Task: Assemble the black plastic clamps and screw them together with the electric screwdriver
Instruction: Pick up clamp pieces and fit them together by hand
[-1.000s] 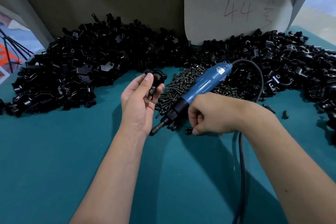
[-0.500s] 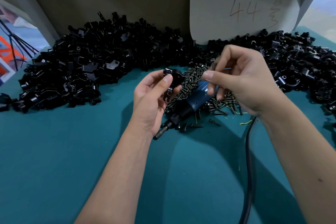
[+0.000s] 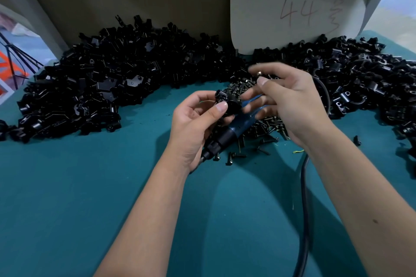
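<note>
- The black plastic clamp is small and dark, with a round ring part. It is held up above the table, pinched between a thumb and fingers.
- The electric screwdriver is blue with a black front end. It lies on the green table, slanted, with its tip pointing down and left. Its black cord runs off toward the bottom edge.
- The pile of screws is a heap of small dark screws under and beside the screwdriver. A few lie loose near its tip.
- The left pile of clamp parts is a big black heap at the back.
- The right pile of clamp parts is another black heap.
</note>
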`<control>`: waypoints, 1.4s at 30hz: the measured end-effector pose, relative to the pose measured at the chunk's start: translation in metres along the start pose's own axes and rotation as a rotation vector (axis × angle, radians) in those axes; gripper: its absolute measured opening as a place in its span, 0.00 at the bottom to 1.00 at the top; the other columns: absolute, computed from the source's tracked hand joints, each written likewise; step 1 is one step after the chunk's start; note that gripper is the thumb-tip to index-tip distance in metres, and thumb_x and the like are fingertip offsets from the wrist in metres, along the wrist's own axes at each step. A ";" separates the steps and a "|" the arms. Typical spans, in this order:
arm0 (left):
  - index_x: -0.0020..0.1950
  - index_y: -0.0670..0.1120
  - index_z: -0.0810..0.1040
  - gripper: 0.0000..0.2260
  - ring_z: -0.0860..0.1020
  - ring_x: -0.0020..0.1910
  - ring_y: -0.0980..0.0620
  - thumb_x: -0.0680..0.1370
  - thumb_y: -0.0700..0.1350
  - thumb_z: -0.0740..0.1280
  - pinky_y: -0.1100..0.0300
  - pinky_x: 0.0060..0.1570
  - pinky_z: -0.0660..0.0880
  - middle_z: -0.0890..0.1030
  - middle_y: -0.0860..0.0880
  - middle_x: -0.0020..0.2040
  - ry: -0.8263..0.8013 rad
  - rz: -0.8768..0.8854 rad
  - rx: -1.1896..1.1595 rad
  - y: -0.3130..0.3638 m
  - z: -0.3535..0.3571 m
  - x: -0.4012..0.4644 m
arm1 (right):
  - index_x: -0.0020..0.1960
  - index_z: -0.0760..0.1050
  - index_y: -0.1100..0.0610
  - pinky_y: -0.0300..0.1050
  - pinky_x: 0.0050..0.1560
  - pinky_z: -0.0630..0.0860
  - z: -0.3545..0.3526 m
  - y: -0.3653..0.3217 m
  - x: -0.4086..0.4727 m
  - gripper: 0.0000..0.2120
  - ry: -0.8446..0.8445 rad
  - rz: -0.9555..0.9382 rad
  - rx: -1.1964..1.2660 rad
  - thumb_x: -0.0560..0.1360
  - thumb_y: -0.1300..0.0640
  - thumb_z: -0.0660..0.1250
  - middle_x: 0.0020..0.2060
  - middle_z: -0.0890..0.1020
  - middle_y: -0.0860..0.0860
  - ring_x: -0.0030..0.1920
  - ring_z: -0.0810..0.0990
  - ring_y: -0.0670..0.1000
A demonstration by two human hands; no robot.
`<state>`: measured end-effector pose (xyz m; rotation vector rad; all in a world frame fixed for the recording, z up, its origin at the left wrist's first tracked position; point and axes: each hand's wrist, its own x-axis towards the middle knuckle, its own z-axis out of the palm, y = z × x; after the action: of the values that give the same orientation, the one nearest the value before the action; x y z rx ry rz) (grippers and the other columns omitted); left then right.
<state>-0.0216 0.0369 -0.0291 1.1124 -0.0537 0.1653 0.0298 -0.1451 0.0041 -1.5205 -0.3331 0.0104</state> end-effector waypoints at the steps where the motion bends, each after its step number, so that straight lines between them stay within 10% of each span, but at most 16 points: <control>1: 0.50 0.43 0.81 0.08 0.84 0.38 0.49 0.72 0.39 0.74 0.59 0.43 0.82 0.86 0.47 0.43 -0.003 0.002 0.007 -0.001 0.000 0.000 | 0.63 0.79 0.55 0.42 0.30 0.78 0.000 0.000 0.000 0.12 -0.009 0.002 0.007 0.85 0.64 0.60 0.41 0.87 0.59 0.35 0.86 0.56; 30: 0.54 0.40 0.83 0.07 0.84 0.47 0.47 0.77 0.34 0.73 0.58 0.48 0.82 0.86 0.44 0.48 -0.019 0.024 0.100 -0.011 -0.005 0.004 | 0.44 0.88 0.49 0.41 0.45 0.82 0.007 0.011 0.003 0.04 -0.023 -0.214 -0.301 0.71 0.53 0.81 0.39 0.88 0.46 0.42 0.86 0.48; 42: 0.55 0.39 0.83 0.10 0.85 0.46 0.47 0.75 0.35 0.75 0.56 0.49 0.82 0.86 0.44 0.48 0.001 0.035 0.153 -0.012 -0.007 0.006 | 0.37 0.77 0.55 0.41 0.31 0.69 0.009 0.013 0.001 0.15 -0.091 -0.192 -0.425 0.79 0.51 0.75 0.28 0.77 0.50 0.28 0.72 0.48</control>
<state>-0.0142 0.0384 -0.0418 1.2643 -0.0601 0.2038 0.0309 -0.1355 -0.0086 -1.9051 -0.5808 -0.1518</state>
